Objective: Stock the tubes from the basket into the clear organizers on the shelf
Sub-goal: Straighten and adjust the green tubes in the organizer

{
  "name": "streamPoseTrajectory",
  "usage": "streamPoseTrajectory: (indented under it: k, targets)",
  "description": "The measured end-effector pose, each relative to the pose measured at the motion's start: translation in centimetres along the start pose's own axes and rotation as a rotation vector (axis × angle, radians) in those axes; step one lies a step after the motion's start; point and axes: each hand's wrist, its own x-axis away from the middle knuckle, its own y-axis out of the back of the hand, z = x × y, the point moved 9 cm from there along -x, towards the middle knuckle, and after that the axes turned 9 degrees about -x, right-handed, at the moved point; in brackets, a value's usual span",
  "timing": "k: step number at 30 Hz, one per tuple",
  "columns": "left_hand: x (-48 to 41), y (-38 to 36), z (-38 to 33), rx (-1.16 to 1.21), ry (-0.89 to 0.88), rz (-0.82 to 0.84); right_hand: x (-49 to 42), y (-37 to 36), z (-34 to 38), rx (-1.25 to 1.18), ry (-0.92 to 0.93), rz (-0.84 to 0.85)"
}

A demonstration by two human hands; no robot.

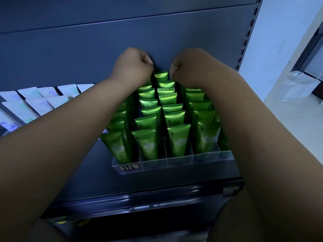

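**When the back row fills: seat each tube squarely**

While both hands work at the rear of the clear plastic divided organizer (183,161), the glossy green tubes (146,145) stand crimp-up in its lanes on the dark metal shelf (83,175). The left hand (132,65) and right hand (189,67) have their fingers curled down on either side of the rearmost green tube (161,75). Whether either one pinches a tube cannot be told, since the fingertips are hidden.

To do this well, I would lower each tube straight into its lane, cap first, and keep it off the grey back panel (87,49). It should lean like its neighbours, printed face forward. The basket is out of view.
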Motion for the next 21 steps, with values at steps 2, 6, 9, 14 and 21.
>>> streamPoseTrajectory:
  k: [2,6,9,14,21]
  targets:
    - [-0.3,0.1,0.6,0.015,0.017,0.001,0.3,0.6,0.0,-0.024,-0.002,-0.009]
    - [-0.9,-0.2,0.7,-0.022,-0.034,0.025,0.7,2.6,0.3,-0.008,0.029,-0.048]
    - [-1.5,-0.4,0.2,-0.089,-0.103,0.064,0.2,4.0,0.4,0.025,0.043,-0.070]
    - [-2.6,-0.7,-0.4,-0.233,-0.159,0.078,-2.7,2.3,-0.1,0.051,0.048,0.053]
    - [-3.4,-2.1,-0.4,-0.318,-0.212,0.130,-5.5,-1.0,0.2,0.085,0.069,0.136]
